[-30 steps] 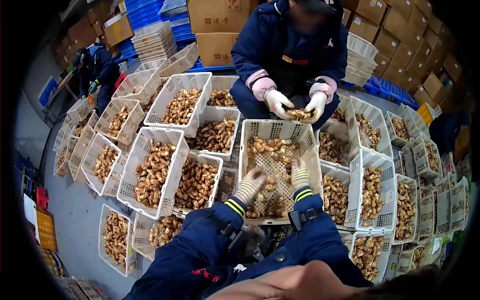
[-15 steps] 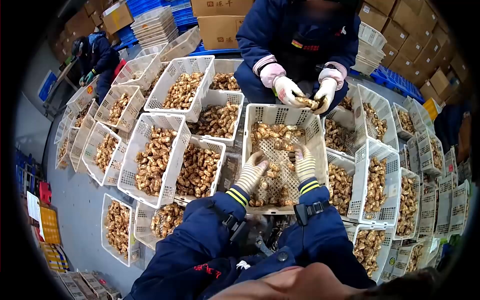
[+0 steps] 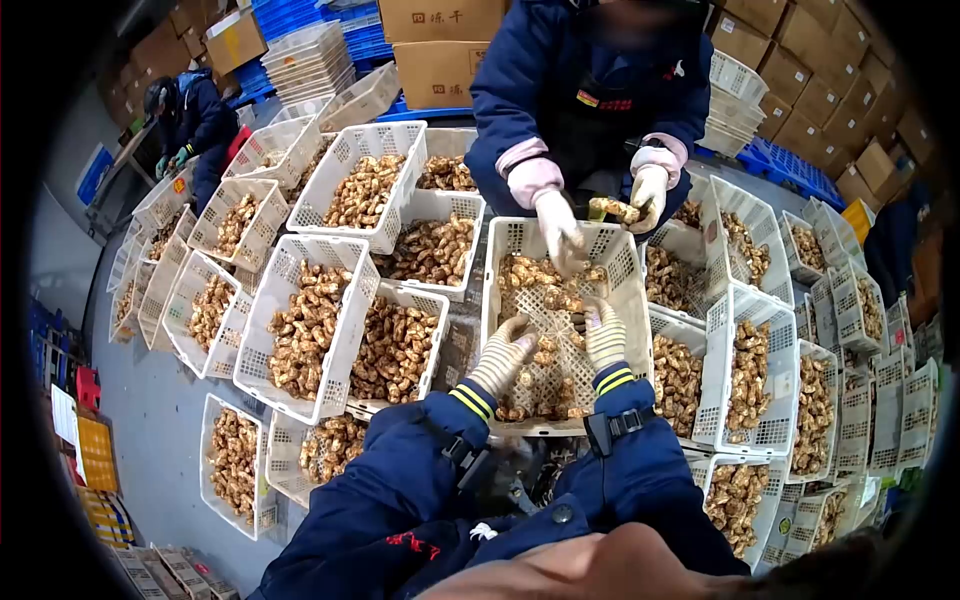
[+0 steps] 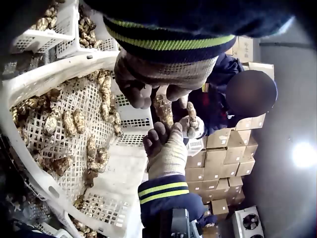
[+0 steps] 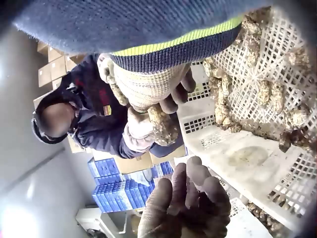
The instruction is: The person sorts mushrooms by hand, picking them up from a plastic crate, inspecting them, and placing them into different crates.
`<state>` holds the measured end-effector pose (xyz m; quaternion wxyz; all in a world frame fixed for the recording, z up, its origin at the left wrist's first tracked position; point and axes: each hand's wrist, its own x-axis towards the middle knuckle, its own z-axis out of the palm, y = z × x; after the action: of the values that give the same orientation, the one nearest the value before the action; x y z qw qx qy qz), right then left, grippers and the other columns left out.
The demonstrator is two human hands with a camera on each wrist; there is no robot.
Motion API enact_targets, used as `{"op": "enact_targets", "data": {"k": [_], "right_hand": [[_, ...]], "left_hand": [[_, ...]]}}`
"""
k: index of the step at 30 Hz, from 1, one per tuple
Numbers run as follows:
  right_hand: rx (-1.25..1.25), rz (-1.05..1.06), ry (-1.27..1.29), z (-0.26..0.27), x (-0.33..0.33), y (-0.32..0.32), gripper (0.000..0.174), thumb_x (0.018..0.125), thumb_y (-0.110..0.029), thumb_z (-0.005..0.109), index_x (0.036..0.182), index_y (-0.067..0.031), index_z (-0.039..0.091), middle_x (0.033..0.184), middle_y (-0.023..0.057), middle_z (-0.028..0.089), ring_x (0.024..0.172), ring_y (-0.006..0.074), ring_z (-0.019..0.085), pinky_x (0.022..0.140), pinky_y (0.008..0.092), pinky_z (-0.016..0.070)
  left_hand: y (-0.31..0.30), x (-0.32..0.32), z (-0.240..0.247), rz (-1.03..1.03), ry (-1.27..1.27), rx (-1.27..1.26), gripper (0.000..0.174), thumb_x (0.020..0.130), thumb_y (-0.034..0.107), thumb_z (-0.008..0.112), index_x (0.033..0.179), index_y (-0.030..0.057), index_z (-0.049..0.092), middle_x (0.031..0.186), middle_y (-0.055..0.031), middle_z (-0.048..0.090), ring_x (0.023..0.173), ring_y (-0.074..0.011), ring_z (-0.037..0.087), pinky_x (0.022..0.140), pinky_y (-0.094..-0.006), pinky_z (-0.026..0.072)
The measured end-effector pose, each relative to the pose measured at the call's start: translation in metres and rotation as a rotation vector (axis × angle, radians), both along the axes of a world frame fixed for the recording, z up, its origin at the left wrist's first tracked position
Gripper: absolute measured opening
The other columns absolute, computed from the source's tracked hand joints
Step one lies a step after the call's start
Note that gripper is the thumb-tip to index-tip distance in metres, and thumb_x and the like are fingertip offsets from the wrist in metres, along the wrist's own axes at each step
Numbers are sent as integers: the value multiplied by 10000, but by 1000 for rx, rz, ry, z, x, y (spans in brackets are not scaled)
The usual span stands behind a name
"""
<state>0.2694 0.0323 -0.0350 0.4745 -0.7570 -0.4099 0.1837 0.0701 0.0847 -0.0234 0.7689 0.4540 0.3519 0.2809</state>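
Note:
My right hand (image 3: 605, 335), in a striped knit glove, pinches a brown, stubby mushroom (image 5: 161, 124) over the crate. Its dark fingertips curl at the mushroom's upper end in the right wrist view. Facing it, my gloved left hand (image 3: 503, 357) has loosely bent fingers with nothing between them. In the right wrist view the left hand (image 5: 185, 203) is apart from the mushroom. Both hands are above a white perforated crate (image 3: 636, 290), where mushrooms (image 3: 530, 272) lie heaped at the far end and scattered nearer me.
Opposite me a person's gloved hand (image 3: 562, 232) reaches into the same crate; the other hand holds a mushroom (image 3: 615, 208). Filled crates (image 3: 305, 330) flank both sides, some stacked. Behind stand cartons (image 3: 440, 75) and blue pallets (image 3: 790, 170). Another person (image 3: 190, 125) works at far left.
The opposite person's hand on the left has left the mushroom and come down into the crate. My hands stay nearly where they were, my right still holding its mushroom; the view has shifted slightly.

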Motion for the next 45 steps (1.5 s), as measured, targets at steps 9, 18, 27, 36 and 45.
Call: {"op": "enact_targets", "data": {"k": [9,18,27,36,45], "right_hand": [[-48,4,45,15,-4,-2,341,971,-174,499,1215,59,546,1070,181,658,977,202,625,833,301,495],[21,-58,-5,-11,4,3,409,972,-300,514,1173,50,577,1068,204,657,977,254,623,876,337,477],[21,46,228,9,-5,0,351,976,-290,515,1148,4,599,844,97,692,752,137,647,691,283,526],[-41,120,224,-13,1,4,304,984,-228,494,1176,-11,587,894,122,694,773,159,658,686,271,538],[-166,229,76,-22,0,3,319,959,-270,506,1154,-44,620,920,124,697,825,199,661,747,314,529]], "left_hand": [[-1,2,2,-2,-46,-21,526,920,136,599,1341,-62,354,1112,-97,535,854,-142,533,786,-285,493],[-3,2,0,-15,-121,-68,546,907,143,620,1329,-75,350,1005,-68,512,746,-127,454,725,-277,465],[-3,-1,2,-92,-69,-69,479,911,189,628,1299,-10,429,1091,-70,581,884,-144,581,792,-282,512],[-4,0,4,-223,22,-25,518,916,254,626,1321,-7,435,1087,-56,603,891,-132,601,772,-259,520],[-2,0,5,-250,46,-41,552,907,265,639,1329,-16,419,1120,-90,598,898,-140,595,794,-269,514]]}}
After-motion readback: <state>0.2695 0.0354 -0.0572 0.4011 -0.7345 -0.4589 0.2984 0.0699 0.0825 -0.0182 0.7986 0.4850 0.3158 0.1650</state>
